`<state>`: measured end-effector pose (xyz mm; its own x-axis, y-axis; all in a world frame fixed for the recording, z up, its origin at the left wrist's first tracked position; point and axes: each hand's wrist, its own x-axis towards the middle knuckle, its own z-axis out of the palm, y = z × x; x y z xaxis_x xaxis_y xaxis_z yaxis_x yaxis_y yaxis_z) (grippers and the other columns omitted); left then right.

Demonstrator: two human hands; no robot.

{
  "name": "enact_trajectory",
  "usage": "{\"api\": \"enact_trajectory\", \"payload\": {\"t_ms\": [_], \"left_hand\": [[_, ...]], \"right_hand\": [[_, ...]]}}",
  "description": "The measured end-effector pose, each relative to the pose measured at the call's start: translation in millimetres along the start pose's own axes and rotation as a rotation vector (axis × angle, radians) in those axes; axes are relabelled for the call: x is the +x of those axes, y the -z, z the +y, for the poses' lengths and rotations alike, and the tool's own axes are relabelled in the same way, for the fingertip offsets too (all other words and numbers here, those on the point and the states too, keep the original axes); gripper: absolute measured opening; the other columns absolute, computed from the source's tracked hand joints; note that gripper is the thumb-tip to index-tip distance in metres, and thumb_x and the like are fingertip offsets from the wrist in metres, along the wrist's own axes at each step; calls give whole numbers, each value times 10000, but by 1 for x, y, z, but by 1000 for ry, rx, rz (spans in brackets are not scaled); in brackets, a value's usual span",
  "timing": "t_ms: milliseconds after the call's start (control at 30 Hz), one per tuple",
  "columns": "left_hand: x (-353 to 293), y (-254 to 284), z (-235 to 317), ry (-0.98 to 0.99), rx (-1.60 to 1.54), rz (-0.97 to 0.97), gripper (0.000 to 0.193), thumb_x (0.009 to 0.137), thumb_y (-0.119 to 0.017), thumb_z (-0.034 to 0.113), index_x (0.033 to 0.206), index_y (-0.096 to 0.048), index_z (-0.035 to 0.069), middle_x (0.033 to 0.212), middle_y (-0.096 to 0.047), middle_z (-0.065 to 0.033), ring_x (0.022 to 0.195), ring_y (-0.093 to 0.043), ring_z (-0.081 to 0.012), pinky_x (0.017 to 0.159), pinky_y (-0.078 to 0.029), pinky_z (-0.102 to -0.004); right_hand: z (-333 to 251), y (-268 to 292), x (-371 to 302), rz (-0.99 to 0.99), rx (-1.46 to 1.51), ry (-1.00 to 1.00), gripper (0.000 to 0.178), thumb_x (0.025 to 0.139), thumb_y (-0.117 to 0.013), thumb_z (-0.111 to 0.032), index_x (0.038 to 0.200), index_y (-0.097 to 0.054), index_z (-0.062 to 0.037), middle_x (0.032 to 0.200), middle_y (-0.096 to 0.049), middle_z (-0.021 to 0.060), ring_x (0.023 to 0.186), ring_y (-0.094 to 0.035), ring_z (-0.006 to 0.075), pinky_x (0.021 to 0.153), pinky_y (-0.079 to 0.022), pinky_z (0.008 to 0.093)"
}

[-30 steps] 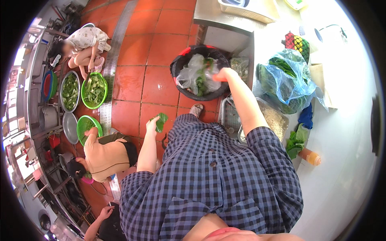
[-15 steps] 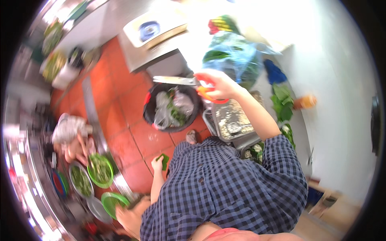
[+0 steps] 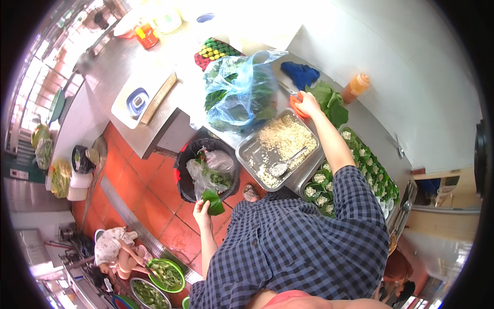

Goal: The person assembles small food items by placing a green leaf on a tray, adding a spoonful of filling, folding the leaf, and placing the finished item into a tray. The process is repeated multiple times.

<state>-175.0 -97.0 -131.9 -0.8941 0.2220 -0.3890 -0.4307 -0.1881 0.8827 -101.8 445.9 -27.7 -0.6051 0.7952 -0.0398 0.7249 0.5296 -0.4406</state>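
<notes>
In my left hand [image 3: 203, 215] a cut piece of green leaf [image 3: 213, 202] is pinched between thumb and fingers, above the near rim of a black-lined bin [image 3: 180, 181]. My right arm reaches over the counter. Its hand [image 3: 310, 106] is closed around orange-handled scissors [image 3: 296, 105], whose blades point away to the upper left. Just right of that hand lies a stack of large green leaves [image 3: 334, 109]. Nearer to me is a metal tray [image 3: 246, 150] of crumbly pale filling [image 3: 285, 135], with a spoon [image 3: 279, 169] in it.
A blue plastic bag of leaves [image 3: 239, 92] stands beside the tray. Leaf cups with white filling [image 3: 320, 189] fill trays at my right. An orange bottle [image 3: 356, 87] and blue cloth [image 3: 300, 74] lie by the wall. A person [image 3: 116, 247] crouches low left beside basins of greens [image 3: 167, 276].
My right hand has carried the scissors from above the bin to the counter beside the leaf stack. The left hand keeps its leaf, now closer to the bin. The view has shifted.
</notes>
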Motion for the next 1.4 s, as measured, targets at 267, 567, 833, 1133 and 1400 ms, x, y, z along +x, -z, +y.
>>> {"api": "enact_trajectory", "payload": {"t_ms": [267, 567, 833, 1133, 1400], "left_hand": [[-6, -90, 75, -110, -275, -203, 81, 798, -604, 5, 857, -568, 48, 842, -608, -15, 756, -561, -84, 689, -453, -225], [-28, -133, 135, -101, -790, -238, 76, 866, -536, 29, 934, -551, 61, 998, -621, -60, 914, -606, -152, 809, -498, -282], [-41, -144, 155, -106, -769, -202, 75, 864, -553, 57, 914, -517, 101, 985, -604, -60, 900, -600, -159, 769, -520, -330], [-38, -129, 151, -66, -469, -122, 196, 888, -525, 115, 1078, -538, 68, 1003, -609, -45, 909, -593, -145, 793, -501, -343], [-35, -127, 137, -28, -567, -18, 142, 895, -542, 133, 1008, -561, 48, 935, -635, -47, 811, -623, -120, 702, -516, -247]], "right_hand": [[-26, 1, 16, 352, 25, 418, 166, 749, -591, -160, 836, -665, -39, 866, -629, 141, 849, -594, 303, 761, -468, 372], [-184, 4, -148, -276, 825, 781, 434, 774, -676, -200, 1153, -546, -33, 889, -533, 40, 754, -527, 122, 730, -445, 251], [-254, -26, -189, -1129, 1245, 335, 404, 831, -636, -171, 1189, -512, -32, 1034, -591, 38, 837, -561, 71, 660, -467, 205], [-236, -40, -178, -1189, 1234, 244, 256, 820, -600, -78, 1071, -612, -30, 917, -620, 4, 748, -553, 30, 614, -438, 171], [-244, -27, -190, -721, 878, 933, 388, 761, -545, 24, 1136, -596, -60, 803, -568, 62, 735, -549, 158, 664, -453, 281]]}}
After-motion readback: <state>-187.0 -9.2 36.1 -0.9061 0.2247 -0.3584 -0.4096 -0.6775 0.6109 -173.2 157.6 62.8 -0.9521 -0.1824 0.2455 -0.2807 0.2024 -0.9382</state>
